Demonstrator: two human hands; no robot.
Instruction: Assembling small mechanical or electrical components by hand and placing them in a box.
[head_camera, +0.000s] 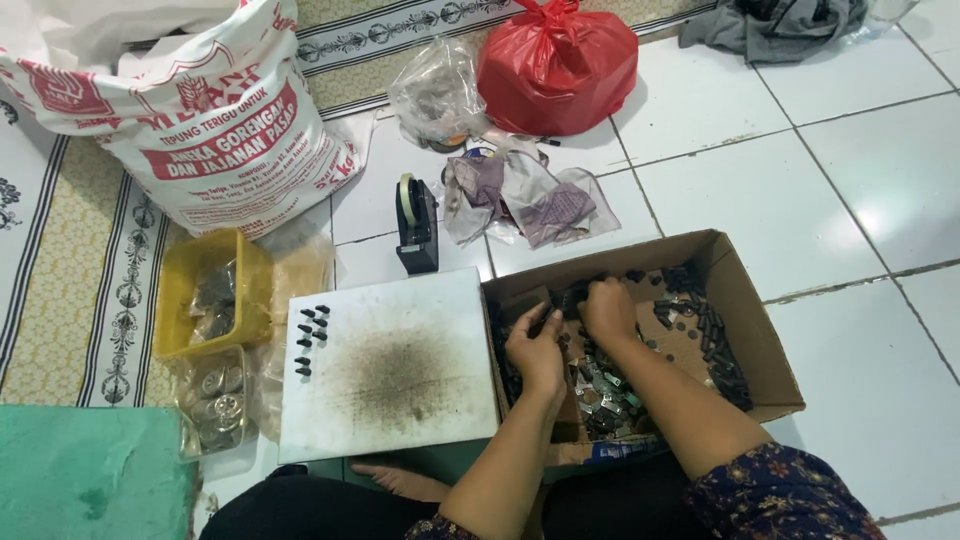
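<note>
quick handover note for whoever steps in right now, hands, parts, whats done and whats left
Left hand and right hand: both inside the cardboard box, picking among small black parts and metal pieces; grip unclear.
Done: a few black pieces stand in rows on the white board's left edge.
Left: most parts remain loose in the box.

Cardboard box (745, 300) right of board (390, 365), both hands (575, 330) inside box among small parts (705, 330), tape dispenser (416, 225) behind board, tub (212, 290) left, sack (215, 120) behind tub.
</note>
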